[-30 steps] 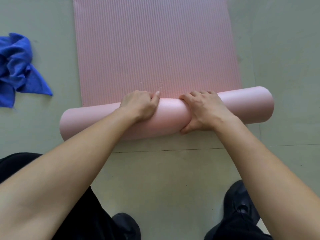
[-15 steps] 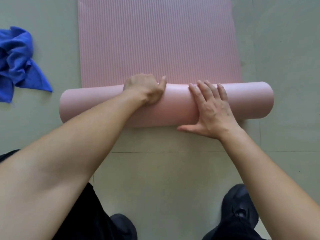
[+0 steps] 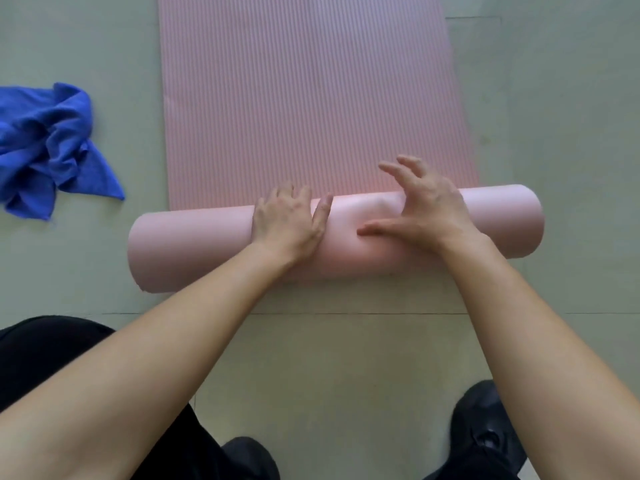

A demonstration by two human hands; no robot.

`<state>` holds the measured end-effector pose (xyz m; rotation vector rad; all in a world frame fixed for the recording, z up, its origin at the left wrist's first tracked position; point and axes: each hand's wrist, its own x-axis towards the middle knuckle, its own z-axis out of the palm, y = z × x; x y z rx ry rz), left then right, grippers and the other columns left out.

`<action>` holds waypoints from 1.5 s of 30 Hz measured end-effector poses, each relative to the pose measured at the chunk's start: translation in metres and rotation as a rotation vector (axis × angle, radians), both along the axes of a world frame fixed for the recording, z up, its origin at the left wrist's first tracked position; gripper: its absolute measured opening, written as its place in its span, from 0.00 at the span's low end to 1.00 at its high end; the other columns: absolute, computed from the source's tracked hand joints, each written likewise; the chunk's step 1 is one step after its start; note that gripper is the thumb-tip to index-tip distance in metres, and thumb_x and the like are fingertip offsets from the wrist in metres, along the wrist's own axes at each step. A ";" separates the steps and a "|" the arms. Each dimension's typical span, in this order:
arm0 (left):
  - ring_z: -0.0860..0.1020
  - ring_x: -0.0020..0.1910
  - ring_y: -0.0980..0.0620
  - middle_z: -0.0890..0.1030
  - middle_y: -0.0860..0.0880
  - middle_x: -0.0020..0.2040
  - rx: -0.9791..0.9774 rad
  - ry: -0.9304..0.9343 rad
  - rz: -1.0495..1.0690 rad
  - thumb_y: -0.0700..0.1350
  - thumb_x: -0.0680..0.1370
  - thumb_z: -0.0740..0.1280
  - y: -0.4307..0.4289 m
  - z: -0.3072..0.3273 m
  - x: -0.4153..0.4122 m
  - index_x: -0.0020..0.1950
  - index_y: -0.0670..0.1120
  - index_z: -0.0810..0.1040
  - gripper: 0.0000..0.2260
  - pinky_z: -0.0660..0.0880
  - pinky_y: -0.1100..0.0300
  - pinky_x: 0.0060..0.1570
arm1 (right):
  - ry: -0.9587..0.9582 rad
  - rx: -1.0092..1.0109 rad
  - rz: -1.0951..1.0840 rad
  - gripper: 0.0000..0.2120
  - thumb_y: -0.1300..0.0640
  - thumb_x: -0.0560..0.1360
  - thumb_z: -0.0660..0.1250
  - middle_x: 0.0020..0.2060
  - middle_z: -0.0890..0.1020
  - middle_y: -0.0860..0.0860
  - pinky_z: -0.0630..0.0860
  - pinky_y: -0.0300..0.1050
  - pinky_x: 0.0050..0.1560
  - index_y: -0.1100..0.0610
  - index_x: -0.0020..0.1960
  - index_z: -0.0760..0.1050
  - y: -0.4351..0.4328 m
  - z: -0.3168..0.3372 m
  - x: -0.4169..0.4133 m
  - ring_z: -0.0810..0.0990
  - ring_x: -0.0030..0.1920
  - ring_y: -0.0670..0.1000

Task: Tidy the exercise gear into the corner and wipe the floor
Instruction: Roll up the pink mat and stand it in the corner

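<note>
The mat lies on the floor, its near end wound into a roll. The left hand cups the roll, fingers curled over its far side, while the right hand is spread open with only the thumb side touching. Restrained on one side only, the roll may slacken or skew into a coned end; the cloth lies well apart.

Grey-green tiled floor, thin seams

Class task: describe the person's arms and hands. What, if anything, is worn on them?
The left arm and right arm are bare, no sleeves in view. The left hand and right hand show no gloves, watch or rings.
</note>
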<state>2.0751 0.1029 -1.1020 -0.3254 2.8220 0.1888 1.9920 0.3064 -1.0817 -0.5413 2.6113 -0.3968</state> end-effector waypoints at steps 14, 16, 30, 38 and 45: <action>0.76 0.61 0.36 0.77 0.34 0.62 0.165 -0.269 0.080 0.61 0.82 0.46 -0.021 0.002 -0.007 0.60 0.39 0.78 0.31 0.71 0.48 0.58 | -0.150 0.187 0.369 0.55 0.23 0.52 0.74 0.62 0.78 0.48 0.73 0.50 0.61 0.46 0.73 0.66 -0.002 0.011 0.036 0.77 0.62 0.53; 0.76 0.59 0.35 0.78 0.34 0.59 0.203 -0.235 0.060 0.59 0.83 0.46 -0.025 -0.001 0.003 0.53 0.40 0.78 0.29 0.71 0.47 0.56 | -0.279 0.169 0.353 0.54 0.24 0.52 0.74 0.63 0.79 0.46 0.74 0.48 0.59 0.44 0.73 0.67 -0.006 0.012 0.033 0.77 0.62 0.51; 0.78 0.51 0.38 0.81 0.38 0.51 -0.042 0.034 0.092 0.52 0.82 0.51 -0.021 0.004 -0.016 0.51 0.42 0.80 0.21 0.67 0.47 0.57 | 0.285 0.064 0.246 0.54 0.18 0.61 0.58 0.67 0.74 0.59 0.61 0.62 0.73 0.57 0.73 0.67 -0.023 -0.017 0.050 0.71 0.69 0.62; 0.78 0.54 0.40 0.82 0.42 0.53 -0.027 0.078 0.076 0.60 0.80 0.46 -0.028 0.005 -0.013 0.53 0.44 0.80 0.28 0.68 0.48 0.56 | -0.051 0.165 0.398 0.58 0.16 0.52 0.64 0.61 0.78 0.50 0.71 0.53 0.63 0.43 0.75 0.63 -0.040 0.008 -0.021 0.76 0.62 0.55; 0.78 0.47 0.39 0.82 0.39 0.47 -0.121 0.032 0.068 0.60 0.79 0.46 -0.015 0.016 -0.015 0.49 0.44 0.79 0.28 0.68 0.48 0.51 | -0.160 0.206 0.431 0.56 0.19 0.56 0.66 0.65 0.77 0.52 0.72 0.52 0.63 0.47 0.76 0.61 -0.043 0.018 -0.041 0.75 0.65 0.56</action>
